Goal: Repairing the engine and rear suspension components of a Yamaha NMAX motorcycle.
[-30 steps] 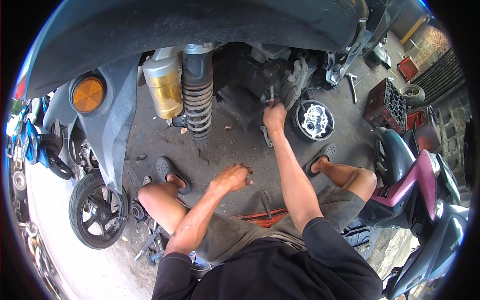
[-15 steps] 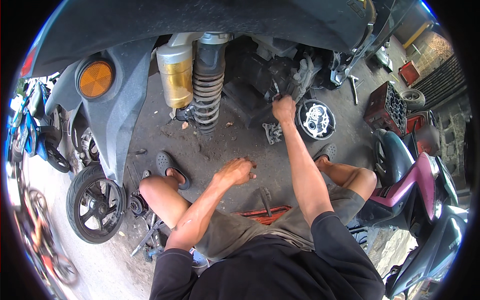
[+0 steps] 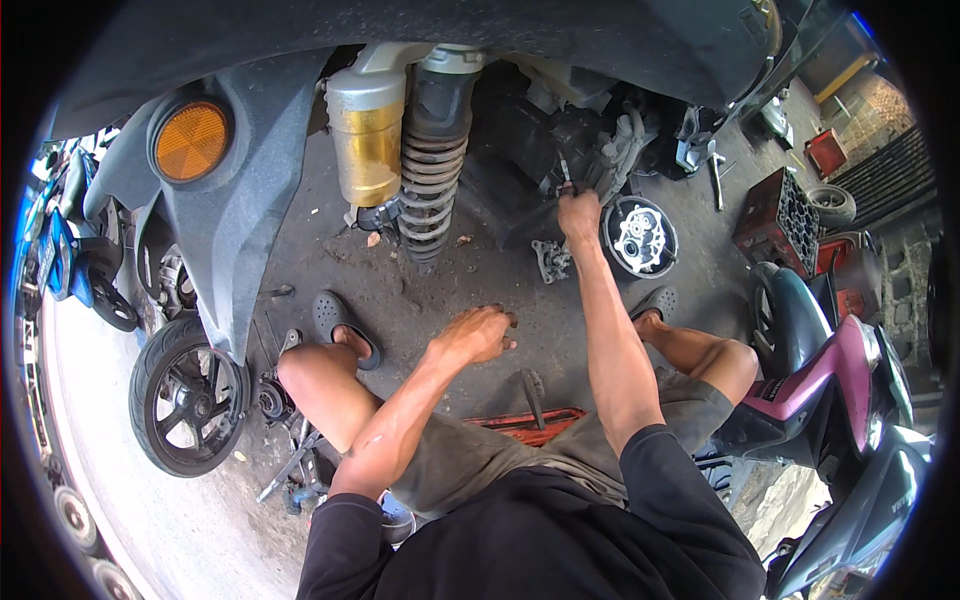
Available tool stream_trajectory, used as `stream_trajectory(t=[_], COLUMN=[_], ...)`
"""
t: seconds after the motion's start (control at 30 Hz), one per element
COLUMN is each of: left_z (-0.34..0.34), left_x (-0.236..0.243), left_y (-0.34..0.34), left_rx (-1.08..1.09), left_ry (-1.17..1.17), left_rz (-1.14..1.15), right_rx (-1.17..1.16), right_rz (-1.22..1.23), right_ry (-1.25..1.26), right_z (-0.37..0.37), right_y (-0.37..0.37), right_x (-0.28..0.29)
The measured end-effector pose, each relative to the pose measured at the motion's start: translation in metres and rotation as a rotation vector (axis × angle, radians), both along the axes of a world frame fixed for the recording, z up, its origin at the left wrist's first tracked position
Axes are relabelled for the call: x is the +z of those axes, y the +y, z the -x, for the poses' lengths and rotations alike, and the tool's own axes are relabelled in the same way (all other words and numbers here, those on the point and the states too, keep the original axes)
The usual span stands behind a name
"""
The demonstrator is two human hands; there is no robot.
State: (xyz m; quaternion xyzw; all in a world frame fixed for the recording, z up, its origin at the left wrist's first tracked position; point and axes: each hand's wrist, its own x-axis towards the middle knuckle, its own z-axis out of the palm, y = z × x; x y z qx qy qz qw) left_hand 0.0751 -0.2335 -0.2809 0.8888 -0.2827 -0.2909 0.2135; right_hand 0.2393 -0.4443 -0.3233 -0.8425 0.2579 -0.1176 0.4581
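My right hand (image 3: 578, 208) is closed round a thin metal tool (image 3: 564, 172) reaching into the dark underside of the scooter (image 3: 518, 165), beside a pale metal casing (image 3: 625, 150). My left hand (image 3: 482, 335) hangs low above the floor, fingers bent and apart, with nothing visible in them. In front of me are a coil spring shock absorber (image 3: 432, 190) with a gold reservoir (image 3: 368, 150) and a grey body panel (image 3: 215, 230) with an orange reflector (image 3: 190, 140). A small metal bracket (image 3: 550, 262) lies below my right hand, and a round pan with a white cover (image 3: 642, 238) stands beside it.
Tools and parts (image 3: 285, 460) and a loose wheel (image 3: 188, 398) are at my left. A pink and black scooter (image 3: 850, 380), a red crate (image 3: 775, 225) and a tire (image 3: 830, 202) stand at the right. A red item (image 3: 520, 425) lies between my legs. More motorbikes (image 3: 80, 260) line the left.
My right hand has shifted up and slightly right with the tool, and my left hand has risen slightly. The view has tilted a little. Something passing at the far left edge has moved.
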Motion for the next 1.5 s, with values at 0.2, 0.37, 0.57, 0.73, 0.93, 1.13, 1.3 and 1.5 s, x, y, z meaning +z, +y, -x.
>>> stream_trajectory(t=[0.2,0.37,0.57,0.73,0.93,1.13,1.3,1.5], left_z=[-0.001,0.007,0.001,0.002,0.004,0.008,0.006,0.000], left_x=[-0.008,-0.010,-0.001,-0.010,-0.006,-0.014,-0.002,0.002], left_y=[0.010,0.020,0.010,0.011,0.015,0.013,0.014,0.021], left_rx=[0.014,0.045,0.026,0.020,0.025,0.008,-0.010,0.031], left_ry=[0.005,-0.008,0.011,0.031,0.015,0.019,0.012,0.000], left_rz=[-0.001,-0.017,-0.043,-0.041,-0.042,-0.072,-0.135,-0.102], right_rx=[-0.076,-0.084,0.001,-0.036,0.036,-0.144,-0.179,-0.121], right_rz=[-0.028,-0.375,-0.204,-0.244,-0.399,-0.199,-0.548,-0.436], right_ry=[0.075,0.181,-0.098,-0.037,-0.056,-0.017,-0.004,-0.102], right_z=[-0.001,0.005,0.007,0.004,-0.004,-0.086,-0.135,-0.143], right_y=[0.007,0.033,0.023,0.031,0.064,0.087,0.126,0.135], right_x=[-0.012,0.024,0.001,0.015,0.023,-0.005,-0.017,-0.016])
